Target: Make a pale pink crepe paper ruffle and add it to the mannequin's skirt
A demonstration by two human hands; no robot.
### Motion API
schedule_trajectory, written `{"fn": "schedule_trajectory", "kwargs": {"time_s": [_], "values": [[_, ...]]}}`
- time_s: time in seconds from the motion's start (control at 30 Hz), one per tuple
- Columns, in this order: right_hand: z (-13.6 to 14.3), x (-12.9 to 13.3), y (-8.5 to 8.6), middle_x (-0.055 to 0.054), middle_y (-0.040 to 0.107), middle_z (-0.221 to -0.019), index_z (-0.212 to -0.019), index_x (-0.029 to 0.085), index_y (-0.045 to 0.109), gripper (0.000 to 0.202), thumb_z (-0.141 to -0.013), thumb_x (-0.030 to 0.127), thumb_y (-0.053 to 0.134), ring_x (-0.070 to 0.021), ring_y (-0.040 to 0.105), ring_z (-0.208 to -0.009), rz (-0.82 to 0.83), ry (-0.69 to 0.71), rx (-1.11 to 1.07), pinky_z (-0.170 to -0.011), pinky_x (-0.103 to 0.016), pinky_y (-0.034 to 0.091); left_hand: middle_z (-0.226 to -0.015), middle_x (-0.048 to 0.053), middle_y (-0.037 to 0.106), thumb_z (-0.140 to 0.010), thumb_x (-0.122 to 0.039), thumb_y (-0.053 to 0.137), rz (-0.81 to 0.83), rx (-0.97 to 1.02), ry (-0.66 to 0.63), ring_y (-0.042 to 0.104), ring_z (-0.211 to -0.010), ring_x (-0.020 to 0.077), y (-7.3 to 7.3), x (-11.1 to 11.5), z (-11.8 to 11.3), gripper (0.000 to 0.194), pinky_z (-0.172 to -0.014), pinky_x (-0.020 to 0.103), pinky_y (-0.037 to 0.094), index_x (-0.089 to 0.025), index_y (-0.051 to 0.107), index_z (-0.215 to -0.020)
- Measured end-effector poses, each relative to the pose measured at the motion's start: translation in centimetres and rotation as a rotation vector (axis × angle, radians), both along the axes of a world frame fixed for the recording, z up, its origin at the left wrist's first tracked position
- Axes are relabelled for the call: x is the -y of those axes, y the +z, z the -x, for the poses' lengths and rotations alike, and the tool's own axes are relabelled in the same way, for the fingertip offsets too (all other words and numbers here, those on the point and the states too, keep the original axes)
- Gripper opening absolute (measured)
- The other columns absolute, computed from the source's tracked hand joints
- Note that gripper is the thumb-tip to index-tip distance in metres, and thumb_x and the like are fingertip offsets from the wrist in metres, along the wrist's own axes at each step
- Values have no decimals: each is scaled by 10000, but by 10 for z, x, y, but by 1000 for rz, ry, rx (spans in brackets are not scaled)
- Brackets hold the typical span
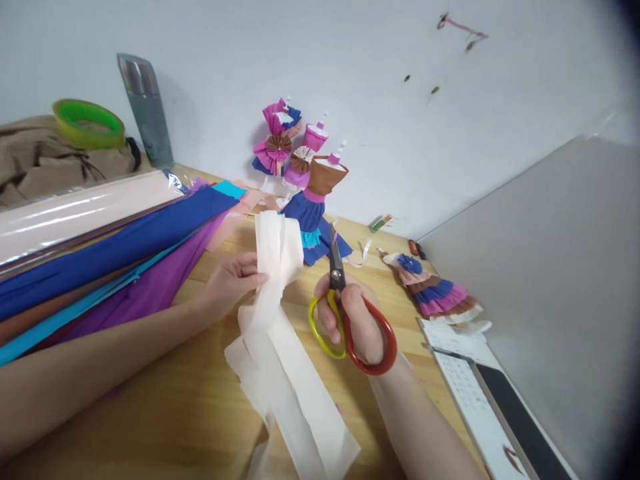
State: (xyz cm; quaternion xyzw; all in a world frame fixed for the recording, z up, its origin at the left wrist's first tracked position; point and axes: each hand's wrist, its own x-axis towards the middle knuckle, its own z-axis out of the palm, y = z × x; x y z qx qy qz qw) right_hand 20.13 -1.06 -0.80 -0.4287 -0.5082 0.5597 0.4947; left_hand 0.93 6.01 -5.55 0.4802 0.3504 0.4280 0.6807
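Left hand (241, 277) pinching white strip (273, 297), thumb on edge; right hand (361, 320) clamped round scissors (337, 274), pointing away

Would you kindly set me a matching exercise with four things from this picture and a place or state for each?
1. scissors
2. white strip
3. tape roll
4. bottle

A. resting on tan cloth
B. standing upright, silvery on top
C. in the right hand
D. pinched by the left hand

Pairs: 1-C, 2-D, 3-A, 4-B
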Motion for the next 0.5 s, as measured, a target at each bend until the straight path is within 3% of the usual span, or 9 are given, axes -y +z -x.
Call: {"fn": "schedule_trajectory", "kwargs": {"time_s": [0.1, 0.27, 0.4, 0.5], "values": [[-1, 0, 1, 74, 454, -471, -835, 192, 537, 488, -807, 677, 585, -68, 347, -318, -1, -15, 6, -288, -190, 276, -799, 17, 744, -651, -252, 783, -103, 33, 250, 635, -650, 126, 18, -15, 13, 288, -610, 231, 496, -136, 693, -899], [-1, 1, 3, 81, 475, -457, -855, 180, 554, 476, -823, 653, 586, -56, 344, -295, 6, 15, -8, -293, -185, 301, -607, -49, 663, -625, -129, 722, -171, 92, 614, 521, -538, 72, 59, -48, 47, 159, -500, 191, 399, -132, 649, -766], [0, 3, 3, 82, 478, -455, -843, 175, 557, 489, -806, 660, 604, -50, 352, -299, 26, 45, -2, -303, -175, 294, -649, -56, 648, -654, 31, 616, -370, 97, 941, 577, -630, 77, 93, -76, 79, 158, -661, 218, 508, -109, 582, -721], [0, 4, 3, 82, 480, -461, -856, 173, 562, 478, -821, 648, 592, -51, 352, -301, 17, 76, -11, -304, -174, 286, -806, -3, 699, -690, 109, 569, -373, -174, 1090, 575, -654, 60, 111, -92, 101, 231, -811, 319, 543, -20, 610, -877]]}}
